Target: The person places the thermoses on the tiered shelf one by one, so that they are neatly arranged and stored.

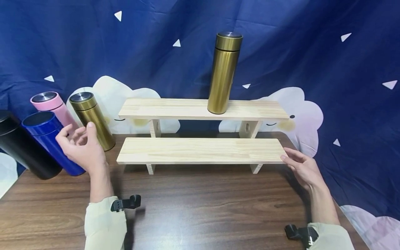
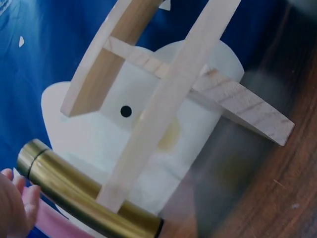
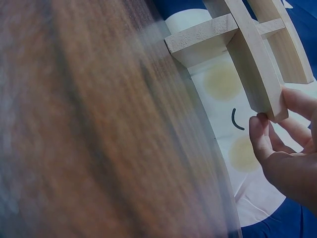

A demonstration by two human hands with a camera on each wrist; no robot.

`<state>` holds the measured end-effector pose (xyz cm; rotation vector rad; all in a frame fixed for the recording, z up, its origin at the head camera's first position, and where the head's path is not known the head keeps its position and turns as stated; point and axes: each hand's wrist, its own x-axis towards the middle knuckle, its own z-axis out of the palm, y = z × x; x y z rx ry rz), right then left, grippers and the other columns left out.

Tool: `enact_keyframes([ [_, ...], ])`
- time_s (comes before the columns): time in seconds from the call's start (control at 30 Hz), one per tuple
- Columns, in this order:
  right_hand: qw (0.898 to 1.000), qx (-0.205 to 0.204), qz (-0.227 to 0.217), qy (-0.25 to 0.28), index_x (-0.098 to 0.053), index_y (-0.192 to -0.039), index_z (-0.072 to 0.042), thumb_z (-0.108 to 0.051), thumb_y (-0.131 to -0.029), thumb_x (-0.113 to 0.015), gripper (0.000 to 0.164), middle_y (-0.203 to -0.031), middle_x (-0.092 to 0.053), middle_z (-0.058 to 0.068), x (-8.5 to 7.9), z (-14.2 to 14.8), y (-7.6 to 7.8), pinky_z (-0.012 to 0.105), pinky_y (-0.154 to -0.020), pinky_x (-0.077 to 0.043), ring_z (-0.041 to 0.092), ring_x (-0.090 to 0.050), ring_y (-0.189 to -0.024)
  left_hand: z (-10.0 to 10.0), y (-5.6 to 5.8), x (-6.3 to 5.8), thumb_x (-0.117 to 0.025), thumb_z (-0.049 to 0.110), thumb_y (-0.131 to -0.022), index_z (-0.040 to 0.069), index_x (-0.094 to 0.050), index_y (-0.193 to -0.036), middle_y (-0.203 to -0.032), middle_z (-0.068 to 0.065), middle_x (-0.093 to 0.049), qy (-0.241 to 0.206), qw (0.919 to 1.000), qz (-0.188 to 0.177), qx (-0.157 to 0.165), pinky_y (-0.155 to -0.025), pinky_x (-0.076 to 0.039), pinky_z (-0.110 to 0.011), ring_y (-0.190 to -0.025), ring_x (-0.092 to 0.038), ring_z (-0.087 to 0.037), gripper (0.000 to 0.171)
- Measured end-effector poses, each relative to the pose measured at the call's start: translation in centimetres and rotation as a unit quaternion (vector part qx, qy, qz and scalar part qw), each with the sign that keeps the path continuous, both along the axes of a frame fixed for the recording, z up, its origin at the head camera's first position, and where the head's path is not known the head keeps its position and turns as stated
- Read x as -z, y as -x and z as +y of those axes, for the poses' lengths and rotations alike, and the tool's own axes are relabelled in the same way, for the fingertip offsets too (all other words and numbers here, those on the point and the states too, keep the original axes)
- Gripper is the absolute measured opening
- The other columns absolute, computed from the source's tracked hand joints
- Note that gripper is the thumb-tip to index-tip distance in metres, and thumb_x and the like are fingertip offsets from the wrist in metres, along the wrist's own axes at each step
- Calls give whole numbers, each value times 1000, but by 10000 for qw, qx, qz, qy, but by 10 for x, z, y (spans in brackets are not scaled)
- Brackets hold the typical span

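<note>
A two-tier shelf of pale wood (image 1: 200,151) stands on the table. One gold thermos bottle (image 1: 225,74) is upright on its upper board (image 1: 165,107). My right hand (image 1: 304,170) holds the right end of the lower board; in the right wrist view, thumb and fingers (image 3: 260,136) meet that end. My left hand (image 1: 82,149) is raised in front of the bottles at the left, fingers loosely bent, nothing in its grasp. Closest to it are a second gold thermos bottle (image 1: 93,121) and a blue bottle (image 1: 50,142). A pink bottle (image 1: 64,113) is partly hidden behind them.
A black bottle (image 1: 25,149) stands at the far left of the brown wooden table (image 1: 200,208). Behind the shelf hangs a dark blue cloth (image 1: 281,45) with white cloud shapes and small triangles.
</note>
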<state>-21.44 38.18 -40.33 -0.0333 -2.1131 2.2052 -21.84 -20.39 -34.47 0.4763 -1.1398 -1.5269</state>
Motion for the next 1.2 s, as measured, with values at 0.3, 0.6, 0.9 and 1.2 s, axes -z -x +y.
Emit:
enact_keyframes([
  [0.3, 10000, -49, 17, -13, -69, -118, -13, 1, -95, -67, 27, -106, -69, -9, 0, 1, -2, 14, -82, -51, -1, -65, -91, -11, -11, 6, -74, 15, -87, 12, -61, -112, -97, -2, -63, 237, 9922, 23, -1221, -84, -45, -24, -95, -60, -15, 28],
  [0.6, 9999, -65, 55, 73, -71, -114, -17, 2, -94, -67, 28, -106, -69, -8, -1, 1, -1, 15, -83, -51, 0, -66, -93, -36, -11, 14, -76, 25, -85, 11, -57, -123, -113, 3, -54, 634, 9794, -620, -1816, -94, -35, -21, -109, -47, -7, 44],
  [0.9, 10000, -54, 29, 19, -71, -116, -16, 1, -94, -67, 27, -106, -69, -9, 0, 1, -2, 14, -82, -51, 0, -65, -92, -53, -14, 15, -78, 37, -84, 15, -50, -140, -132, 4, -47, 550, 9799, -1173, -1517, -103, -29, -19, -121, -39, -4, 67],
  [1.2, 10000, -55, 26, 46, -71, -116, -16, 0, -94, -68, 27, -106, -69, -9, 1, 1, -1, 14, -83, -51, 0, -65, -93, -71, -17, 18, -80, 40, -80, 16, -48, -144, -137, 5, -47, 892, 9771, -1361, -1373, -106, -28, -22, -123, -40, -5, 76],
])
